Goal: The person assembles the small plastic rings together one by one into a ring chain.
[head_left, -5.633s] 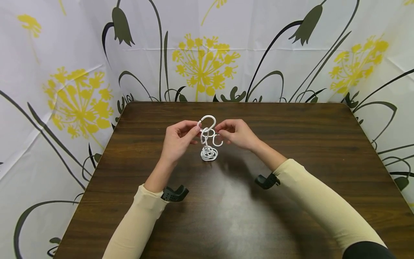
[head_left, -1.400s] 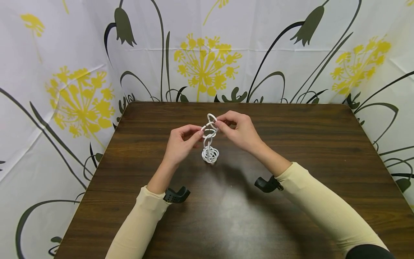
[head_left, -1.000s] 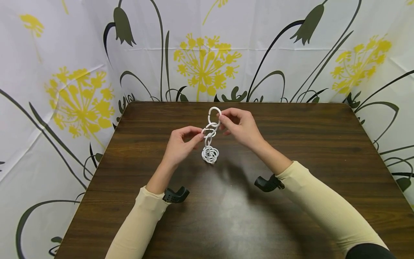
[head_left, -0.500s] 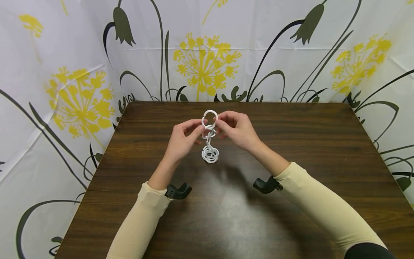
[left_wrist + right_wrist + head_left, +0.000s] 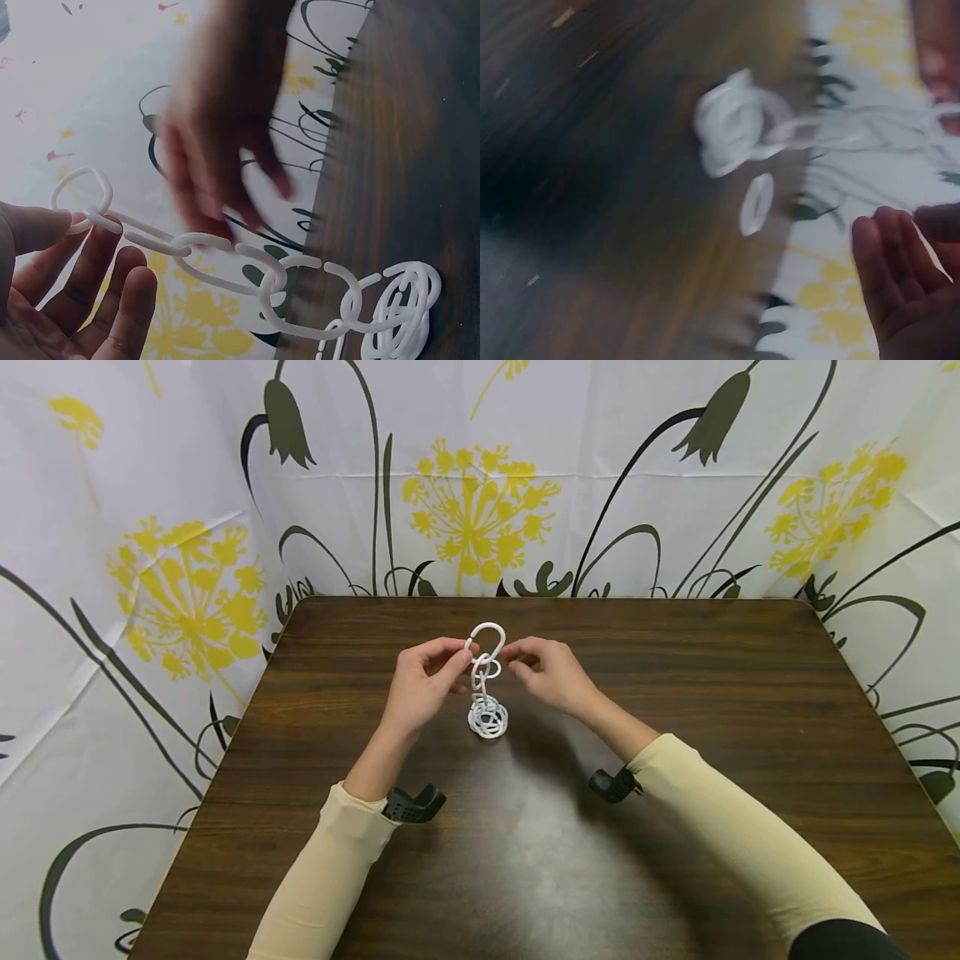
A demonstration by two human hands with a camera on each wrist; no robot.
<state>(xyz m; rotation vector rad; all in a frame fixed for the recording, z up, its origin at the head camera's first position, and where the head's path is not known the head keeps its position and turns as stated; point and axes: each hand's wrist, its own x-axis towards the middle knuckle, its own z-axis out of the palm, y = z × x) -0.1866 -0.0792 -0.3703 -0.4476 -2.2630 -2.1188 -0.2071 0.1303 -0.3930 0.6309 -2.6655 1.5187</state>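
A chain of white plastic links [image 5: 217,277] hangs upright from my left hand [image 5: 422,685], whose thumb and fingertips pinch the top C-shaped link [image 5: 489,628]. Its lower end gathers in a coiled pile of links [image 5: 487,718] on the brown wooden table [image 5: 675,693]. My right hand [image 5: 551,675] stands just right of the chain with bent, relaxed fingers. Nothing shows between those fingers in the right wrist view, where the hand [image 5: 911,292] is apart from the chain. The left wrist view shows the right hand [image 5: 225,150] blurred, behind the links.
Beside the pile, the right wrist view shows a single white link [image 5: 757,204], blurred. A white curtain [image 5: 480,410] with yellow and dark green flowers hangs right behind the table's far edge. A black wrist camera [image 5: 414,803] sits under the left forearm, another [image 5: 615,785] under the right.
My right hand has let go of the top link and drawn slightly down and right. The top link has turned in my left fingers. Earlier, the right hand held a separate link beside the chain.
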